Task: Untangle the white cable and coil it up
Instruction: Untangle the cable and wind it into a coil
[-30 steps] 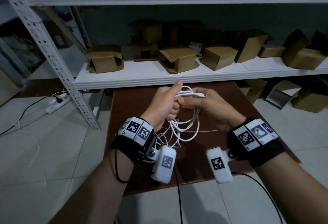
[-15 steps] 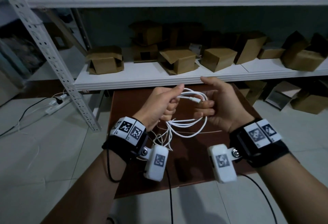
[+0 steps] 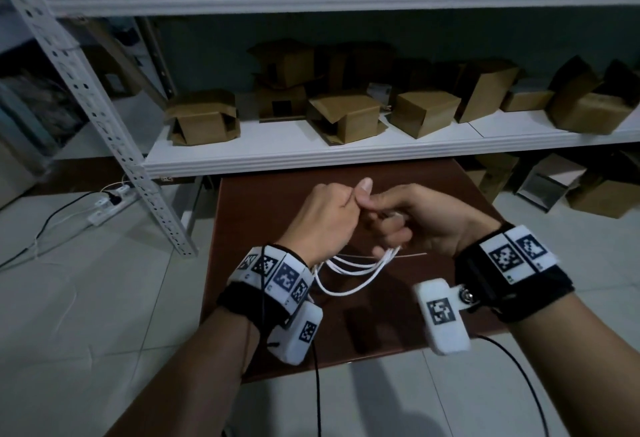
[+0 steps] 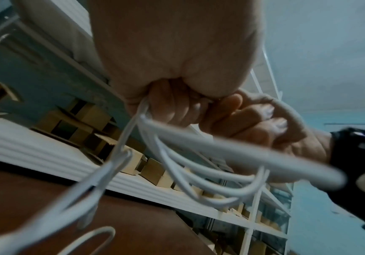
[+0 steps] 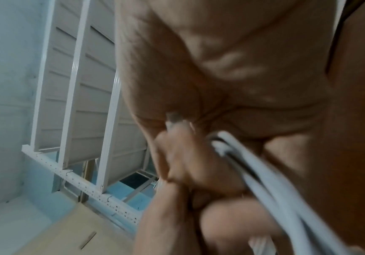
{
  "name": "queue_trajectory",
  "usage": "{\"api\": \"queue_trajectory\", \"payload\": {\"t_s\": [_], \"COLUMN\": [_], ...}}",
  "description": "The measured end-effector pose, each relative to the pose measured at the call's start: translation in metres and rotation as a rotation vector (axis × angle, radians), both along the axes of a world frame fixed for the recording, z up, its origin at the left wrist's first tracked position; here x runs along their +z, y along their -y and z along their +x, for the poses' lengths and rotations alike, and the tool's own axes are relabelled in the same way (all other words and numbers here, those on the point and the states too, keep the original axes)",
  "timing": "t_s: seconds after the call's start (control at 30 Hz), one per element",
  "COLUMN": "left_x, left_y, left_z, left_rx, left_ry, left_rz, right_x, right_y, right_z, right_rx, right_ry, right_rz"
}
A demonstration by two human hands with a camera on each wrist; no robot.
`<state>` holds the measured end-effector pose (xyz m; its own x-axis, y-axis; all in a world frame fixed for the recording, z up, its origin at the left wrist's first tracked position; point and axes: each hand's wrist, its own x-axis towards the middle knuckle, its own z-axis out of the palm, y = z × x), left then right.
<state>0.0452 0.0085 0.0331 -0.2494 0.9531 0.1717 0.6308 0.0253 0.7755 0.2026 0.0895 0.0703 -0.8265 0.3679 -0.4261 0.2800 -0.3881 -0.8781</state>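
Both hands hold the white cable (image 3: 349, 272) above the brown table (image 3: 263, 215). My left hand (image 3: 325, 220) is fisted round the gathered loops, thumb up. My right hand (image 3: 412, 220) presses against it, fingers curled over the cable's upper part and a connector end (image 3: 393, 215). Several loops sag below and between the two wrists. From the left wrist, the strands (image 4: 177, 165) leave the bottom of the left fist (image 4: 172, 103), with the right hand (image 4: 262, 124) behind. From the right wrist, blurred strands (image 5: 271, 182) run through curled fingers (image 5: 181, 155), a metal plug tip (image 5: 172, 119) poking out.
A white shelf (image 3: 346, 156) with several open cardboard boxes (image 3: 349, 118) runs just beyond the table's far edge. A perforated metal upright (image 3: 104, 114) stands at left, a power strip (image 3: 110, 201) on the tiled floor beside it. More boxes (image 3: 602, 190) sit on the floor at right.
My right hand, apart and open-fingered half a second ago, has come back against the left fist and curled over the cable. The loops now hang lower, below the wrists.
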Motion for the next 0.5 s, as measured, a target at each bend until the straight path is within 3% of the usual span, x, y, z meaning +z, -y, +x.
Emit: {"api": "queue_trajectory", "payload": {"t_s": [0.03, 0.1, 0.17, 0.33, 0.4, 0.5], "left_x": [-0.001, 0.000, 0.008, 0.016, 0.010, 0.004], "left_y": [-0.002, -0.005, -0.001, 0.011, 0.009, 0.006], "left_z": [-0.002, -0.006, -0.009, -0.021, -0.025, -0.031], "left_rx": [0.015, -0.012, -0.104, -0.347, -0.383, -0.373], "left_ry": [0.036, 0.286, 0.578, 0.993, 1.115, 1.152], "left_rz": [0.001, -0.020, -0.091, -0.056, 0.004, 0.052], "right_x": [0.000, -0.003, -0.003, 0.007, 0.004, -0.001], "right_y": [0.002, 0.005, 0.006, 0.007, 0.008, 0.008], "right_z": [-0.003, -0.008, -0.010, -0.011, -0.015, -0.017], "right_rx": [-0.033, -0.135, -0.232, -0.362, -0.399, -0.454], "right_ry": [-0.004, -0.032, -0.067, -0.287, -0.359, -0.433], "right_rz": [-0.016, 0.020, 0.069, 0.045, 0.007, -0.015]}}
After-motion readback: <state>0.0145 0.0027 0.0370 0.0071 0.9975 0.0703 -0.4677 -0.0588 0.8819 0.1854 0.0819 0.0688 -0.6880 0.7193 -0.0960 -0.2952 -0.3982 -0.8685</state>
